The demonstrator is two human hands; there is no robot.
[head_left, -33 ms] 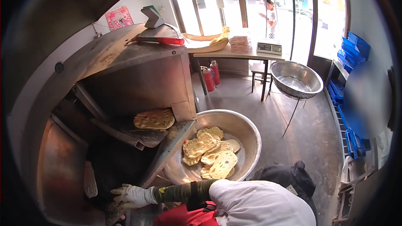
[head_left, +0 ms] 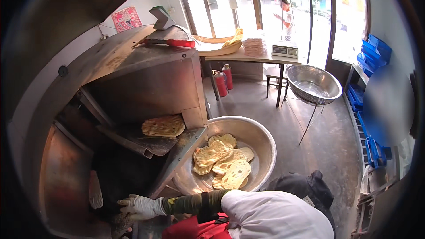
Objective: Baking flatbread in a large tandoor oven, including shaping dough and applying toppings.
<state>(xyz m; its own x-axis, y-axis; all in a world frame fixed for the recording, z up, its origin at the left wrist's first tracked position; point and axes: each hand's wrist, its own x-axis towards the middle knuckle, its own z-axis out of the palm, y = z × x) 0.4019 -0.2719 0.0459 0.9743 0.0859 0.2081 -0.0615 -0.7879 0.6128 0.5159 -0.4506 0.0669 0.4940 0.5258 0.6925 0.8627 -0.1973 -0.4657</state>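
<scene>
Right hand: white-gloved right hand [head_left: 138,206] reaches leftward over the near edge of the metal oven [head_left: 179,161]; fingers extended and slightly apart, underside unseen, so whether anything is gripped cannot be told.
Left hand: not identifiable; position and state cannot be told.
Speckled item: grey-brown speckled item [head_left: 118,225] lies just below and nearer the body than the right fingertips; contact not determinable.
Pale long piece: pale long piece [head_left: 94,191] lies left of the right fingertips and a little farther from the body, with a gap between. Its long axis runs roughly away from the body, across the line of the forearm. The right is the nearer hand of those visible.
Ledge: one browned flatbread [head_left: 163,125] rests on the metal ledge [head_left: 155,145], beyond the right hand and slightly rightward, well apart.
Basin: wide metal basin [head_left: 267,150] stands right of the hand and farther off, holding overlapping flatbreads [head_left: 212,154].
Obscured: oven interior ahead of the hand is too dark to read; the speckled item is partly covered by the glove; the pale piece's material is unclear; the lower edge cuts off the torso.
</scene>
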